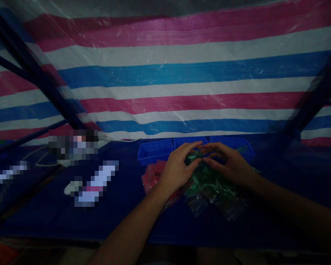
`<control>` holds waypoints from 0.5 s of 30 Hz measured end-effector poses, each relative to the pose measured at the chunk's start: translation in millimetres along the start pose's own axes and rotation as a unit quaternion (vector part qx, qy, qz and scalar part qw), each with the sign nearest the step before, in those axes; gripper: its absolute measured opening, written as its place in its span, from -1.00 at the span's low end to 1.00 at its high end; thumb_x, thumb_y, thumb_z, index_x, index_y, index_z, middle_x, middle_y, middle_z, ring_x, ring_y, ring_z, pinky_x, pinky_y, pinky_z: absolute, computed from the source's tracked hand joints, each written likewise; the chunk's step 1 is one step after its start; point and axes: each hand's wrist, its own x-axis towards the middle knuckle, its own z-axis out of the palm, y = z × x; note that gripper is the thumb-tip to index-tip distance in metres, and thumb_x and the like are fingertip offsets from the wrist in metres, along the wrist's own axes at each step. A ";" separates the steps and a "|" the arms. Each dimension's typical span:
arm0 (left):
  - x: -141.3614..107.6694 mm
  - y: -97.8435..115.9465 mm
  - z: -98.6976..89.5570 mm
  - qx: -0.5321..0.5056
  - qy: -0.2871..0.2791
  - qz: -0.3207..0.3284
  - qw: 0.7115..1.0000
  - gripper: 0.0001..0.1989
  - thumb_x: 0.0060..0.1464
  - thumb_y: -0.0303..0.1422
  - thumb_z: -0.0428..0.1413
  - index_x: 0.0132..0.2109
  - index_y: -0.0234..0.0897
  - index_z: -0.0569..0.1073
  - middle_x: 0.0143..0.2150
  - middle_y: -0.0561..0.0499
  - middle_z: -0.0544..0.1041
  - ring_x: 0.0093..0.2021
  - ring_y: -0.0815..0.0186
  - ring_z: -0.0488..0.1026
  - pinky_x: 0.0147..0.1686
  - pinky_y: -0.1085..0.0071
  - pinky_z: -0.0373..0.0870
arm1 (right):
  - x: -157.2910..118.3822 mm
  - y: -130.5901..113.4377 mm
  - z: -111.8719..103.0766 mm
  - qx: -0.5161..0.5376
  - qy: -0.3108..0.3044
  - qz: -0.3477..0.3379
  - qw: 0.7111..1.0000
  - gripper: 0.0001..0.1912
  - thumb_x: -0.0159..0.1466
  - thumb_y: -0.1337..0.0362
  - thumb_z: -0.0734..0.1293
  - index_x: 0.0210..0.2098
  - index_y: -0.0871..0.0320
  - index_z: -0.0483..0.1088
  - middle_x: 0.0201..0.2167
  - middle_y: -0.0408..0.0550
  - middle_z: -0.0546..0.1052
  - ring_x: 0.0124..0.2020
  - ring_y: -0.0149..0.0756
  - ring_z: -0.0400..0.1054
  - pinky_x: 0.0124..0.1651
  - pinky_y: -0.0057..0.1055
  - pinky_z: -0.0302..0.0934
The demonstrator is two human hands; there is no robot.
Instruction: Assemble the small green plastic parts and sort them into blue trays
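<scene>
Green plastic packets lie in a heap on the blue table, with dark clear packets at its near side. My left hand curves over the heap's left edge, thumb and fingers apart around some green packets. Facing it from the right, my right hand arches over the same heap with its fingers spread and fingertips close to those of my left hand. Red packets lie beside and partly behind my left wrist. Neither hand is closed on a packet.
Behind the hands stand blue trays in a row. On the left of the table are a white roundish object, a blurred-out pale strip and cables. A striped sheet hangs behind, between dark blue frame bars.
</scene>
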 end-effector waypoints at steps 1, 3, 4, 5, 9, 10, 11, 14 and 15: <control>-0.3 0.7 -0.1 -0.010 0.009 -0.005 1.000 -0.53 0.23 -0.40 0.24 0.26 -0.08 0.44 0.19 -0.08 0.54 0.10 0.17 0.55 0.17 0.09 0.48 | -1.3 0.9 3.0 0.043 -0.021 0.019 0.999 -0.56 0.29 0.13 0.47 0.13 -0.03 0.41 0.00 -0.02 0.63 -0.08 -0.11 0.59 0.03 -0.12 0.48; -0.8 1.5 0.6 -0.031 0.019 -0.019 0.999 -0.54 0.19 -0.33 0.30 0.22 -0.10 0.47 0.19 -0.10 0.54 0.05 0.18 0.56 0.12 0.12 0.52 | -3.2 2.1 7.5 0.107 -0.045 0.057 0.992 -0.51 0.25 0.13 0.51 0.13 -0.02 0.40 -0.09 -0.05 0.66 -0.11 -0.14 0.61 0.01 -0.16 0.50; -1.1 1.5 1.2 -0.039 0.020 -0.026 0.999 -0.55 0.18 -0.30 0.31 0.20 -0.11 0.48 0.17 -0.10 0.54 0.04 0.17 0.56 0.11 0.13 0.53 | -3.6 2.2 8.8 0.128 -0.049 0.074 0.988 -0.52 0.24 0.13 0.53 0.10 -0.01 0.41 -0.13 -0.06 0.67 -0.13 -0.15 0.62 0.00 -0.18 0.51; -1.2 1.4 2.0 -0.048 0.020 -0.033 0.998 -0.56 0.18 -0.28 0.31 0.19 -0.11 0.49 0.15 -0.11 0.56 0.04 0.17 0.56 0.10 0.14 0.53 | -3.7 2.0 9.5 0.142 -0.047 0.086 0.985 -0.54 0.23 0.12 0.53 0.07 0.01 0.43 -0.15 -0.05 0.68 -0.14 -0.15 0.62 -0.01 -0.18 0.51; -1.2 0.1 4.5 -0.068 0.025 -0.056 0.996 -0.58 0.24 -0.23 0.25 0.21 -0.13 0.47 0.09 -0.11 0.60 0.06 0.16 0.57 0.08 0.16 0.53 | -0.6 2.5 6.3 0.164 0.007 0.096 0.982 -0.60 0.20 0.08 0.55 -0.05 0.05 0.46 -0.17 -0.03 0.68 -0.20 -0.17 0.62 -0.10 -0.23 0.53; -1.0 -0.2 4.5 -0.062 0.029 -0.059 0.996 -0.59 0.26 -0.23 0.24 0.21 -0.13 0.47 0.09 -0.10 0.60 0.05 0.16 0.57 0.06 0.16 0.54 | 0.6 3.6 4.5 0.157 0.027 0.094 0.983 -0.60 0.20 0.07 0.55 -0.06 0.06 0.46 -0.18 -0.03 0.67 -0.24 -0.19 0.61 -0.14 -0.24 0.53; -0.8 -0.3 4.2 -0.052 0.033 -0.060 0.996 -0.61 0.27 -0.25 0.22 0.21 -0.13 0.47 0.09 -0.09 0.60 0.03 0.17 0.57 0.03 0.18 0.54 | 1.7 4.9 2.5 0.145 0.049 0.089 0.984 -0.60 0.20 0.06 0.55 -0.07 0.06 0.46 -0.20 -0.04 0.67 -0.28 -0.21 0.60 -0.18 -0.26 0.52; -0.5 0.2 2.5 -0.036 0.033 -0.071 0.996 -0.60 0.31 -0.25 0.18 0.25 -0.14 0.45 -0.07 -0.06 0.63 -0.14 0.23 0.59 -0.12 0.26 0.54 | 3.4 8.3 -2.4 0.082 0.107 0.077 0.988 -0.64 0.21 0.05 0.54 -0.11 0.07 0.49 -0.23 -0.04 0.64 -0.38 -0.24 0.54 -0.31 -0.28 0.49; -0.5 0.7 2.0 -0.041 0.027 -0.076 0.996 -0.58 0.32 -0.23 0.15 0.28 -0.15 0.43 -0.13 -0.04 0.63 -0.20 0.25 0.58 -0.16 0.29 0.53 | 3.4 8.6 -3.5 0.061 0.114 0.066 0.989 -0.67 0.22 0.05 0.53 -0.11 0.06 0.52 -0.22 -0.03 0.63 -0.39 -0.24 0.52 -0.33 -0.28 0.48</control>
